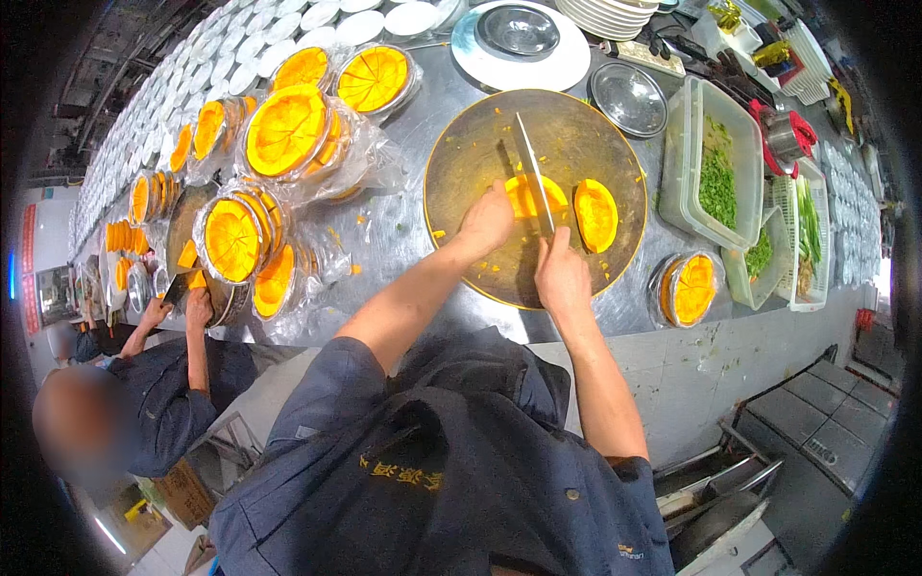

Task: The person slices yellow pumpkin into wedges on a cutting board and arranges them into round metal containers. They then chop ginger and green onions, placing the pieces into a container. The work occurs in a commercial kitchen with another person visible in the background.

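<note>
On the round wooden chopping block (490, 133) lies a piece of orange pumpkin (556, 196). My left hand (490, 216) presses against its left end with bent fingers. A cleaver (531, 162) stands edge-down across the pumpkin, its blade pointing away from me. The handle is inside my right hand (562, 277), which hides it. To the right of the blade a hollowed pumpkin half (596, 214) rests apart from both hands. Small orange scraps are scattered over the block.
Left of the block stand film-wrapped stacks of bowls with cut pumpkin (284, 133). A co-worker (173, 389) cuts pumpkin at far left. Clear tubs of chopped greens (713, 165) and a wrapped pumpkin bowl (695, 289) are at right. Plates (461, 54) line the far side.
</note>
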Tool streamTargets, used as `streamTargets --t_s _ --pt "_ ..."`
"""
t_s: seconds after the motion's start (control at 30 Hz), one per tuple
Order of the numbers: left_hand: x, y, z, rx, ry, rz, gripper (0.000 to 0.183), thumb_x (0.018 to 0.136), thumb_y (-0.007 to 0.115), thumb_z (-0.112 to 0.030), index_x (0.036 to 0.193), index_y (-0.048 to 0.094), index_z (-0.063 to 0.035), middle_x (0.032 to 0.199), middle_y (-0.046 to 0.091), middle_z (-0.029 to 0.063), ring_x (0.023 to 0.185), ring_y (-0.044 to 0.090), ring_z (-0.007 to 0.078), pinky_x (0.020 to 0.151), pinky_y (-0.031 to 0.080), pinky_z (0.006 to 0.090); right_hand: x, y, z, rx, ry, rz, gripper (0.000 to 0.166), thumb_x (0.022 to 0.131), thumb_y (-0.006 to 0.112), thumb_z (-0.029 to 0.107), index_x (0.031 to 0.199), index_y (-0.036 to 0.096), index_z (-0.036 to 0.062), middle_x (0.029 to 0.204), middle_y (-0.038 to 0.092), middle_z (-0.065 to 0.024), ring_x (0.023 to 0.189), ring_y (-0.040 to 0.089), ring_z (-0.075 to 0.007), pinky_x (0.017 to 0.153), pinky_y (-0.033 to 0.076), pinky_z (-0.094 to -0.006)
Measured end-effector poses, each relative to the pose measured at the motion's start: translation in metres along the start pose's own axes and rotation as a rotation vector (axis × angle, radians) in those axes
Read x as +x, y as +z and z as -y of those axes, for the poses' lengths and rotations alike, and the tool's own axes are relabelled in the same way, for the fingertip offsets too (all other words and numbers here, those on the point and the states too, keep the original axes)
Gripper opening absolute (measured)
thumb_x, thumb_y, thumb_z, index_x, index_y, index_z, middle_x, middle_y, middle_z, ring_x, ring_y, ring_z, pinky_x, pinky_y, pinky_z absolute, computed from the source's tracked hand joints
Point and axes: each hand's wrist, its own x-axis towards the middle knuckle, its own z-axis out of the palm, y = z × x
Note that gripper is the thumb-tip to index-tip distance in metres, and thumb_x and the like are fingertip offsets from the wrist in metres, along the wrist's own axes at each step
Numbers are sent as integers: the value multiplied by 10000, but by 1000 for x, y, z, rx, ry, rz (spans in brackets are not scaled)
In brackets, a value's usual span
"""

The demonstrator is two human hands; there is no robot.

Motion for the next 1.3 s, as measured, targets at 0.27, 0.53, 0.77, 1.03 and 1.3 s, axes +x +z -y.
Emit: streamTargets --t_s 0.27,0.53,0.77,1.03,1.3 --pt "20 7 17 -30 127 13 329 978 554 -94 1218 493 122 1043 709 393 1003 711 549 865 580 583 24 20 7 -25 48 121 289 1102 542 262 1177 462 -6 783 703 -323 751 716 -528 671 576 -621" --pt "22 -8 2 26 70 84 321 964 569 -62 1231 476 91 1081 706 382 1017 719 525 871 586 566 38 21 4 5 90 119 333 1107 528 280 1205 463 -32 822 707 -351 809 704 -563 752 566 -646" --pt "17 -9 35 -196 -15 -88 434 955 711 -173 1264 540 79 1104 714 356 1059 705 522 924 569 571 41 11 -1 20 35 107 348 1113 525 309 1217 474 -19 806 712 -325 760 705 -547 688 565 -641" --pt "1 -29 29 -222 -47 -164 381 923 778 -226 1158 659 50 1036 733 336 1033 713 514 905 581 565 30 6 26 -115 -38 151 316 1109 528 313 1200 485 13 754 711 -291 731 721 -515 663 581 -622" --pt "14 -13 40 -168 -8 -159 308 899 792 -215 1040 707 45 945 736 317 961 723 510 866 591 566 39 43 17 -83 -64 174 301 1109 510 303 1177 483 11 771 713 -303 752 726 -521 668 583 -622"
